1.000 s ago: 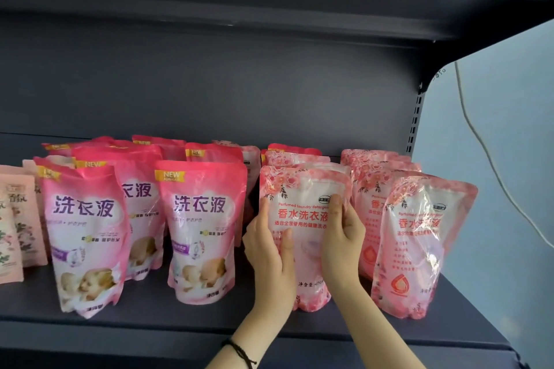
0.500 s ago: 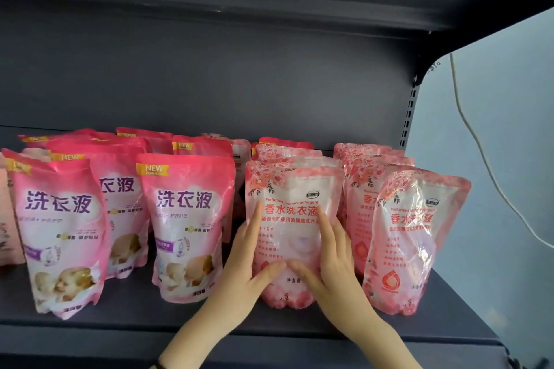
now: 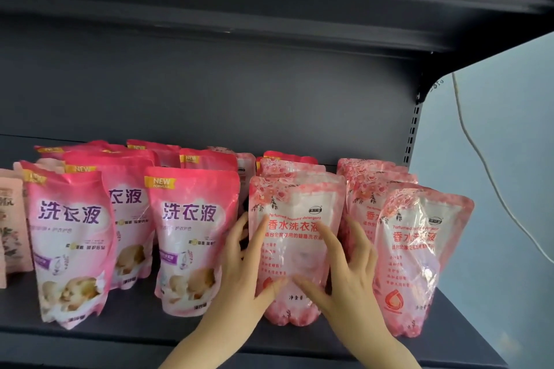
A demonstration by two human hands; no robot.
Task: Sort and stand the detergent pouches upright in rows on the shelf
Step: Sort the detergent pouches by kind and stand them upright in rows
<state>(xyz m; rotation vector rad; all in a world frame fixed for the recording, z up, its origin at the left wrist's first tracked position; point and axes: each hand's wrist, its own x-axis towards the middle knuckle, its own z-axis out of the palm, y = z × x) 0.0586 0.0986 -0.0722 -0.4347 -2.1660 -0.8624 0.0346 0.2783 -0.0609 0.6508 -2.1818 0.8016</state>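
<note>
**Item: floral pouch, front of the middle row, under both hands**

Location. We log the floral pouch [image 3: 299,207] upright on the dark shelf [image 3: 135,335], near the front edge. It heads a row of like pouches running back toward 12 o'clock.

Hands. The left hand [image 3: 242,272] lies against its left edge. The right hand [image 3: 350,275] lies on its front and right edge. The fingers [image 3: 329,237] are straight and spread, pressing flat rather than curling round it, and both thumbs meet low on the front.

Neighbours. At 3 o'clock, just beside it, a second floral pouch [image 3: 419,249] stands at a slight tilt. At 9 o'clock the bright pink pouches [image 3: 192,219] stand in rows of their own. A white cable [image 3: 479,159] hangs on the wall at 2 o'clock.

Risks, in our judgement.
- The pouch is soft and its base narrow. If the hands let go before the base sits flat, it may slump toward 6 o'clock and off the shelf edge.
- Too firm a push toward 12 o'clock could tip the row behind it.
- The tilted neighbour at 3 o'clock may topple if the right wrist knocks it.
</note>
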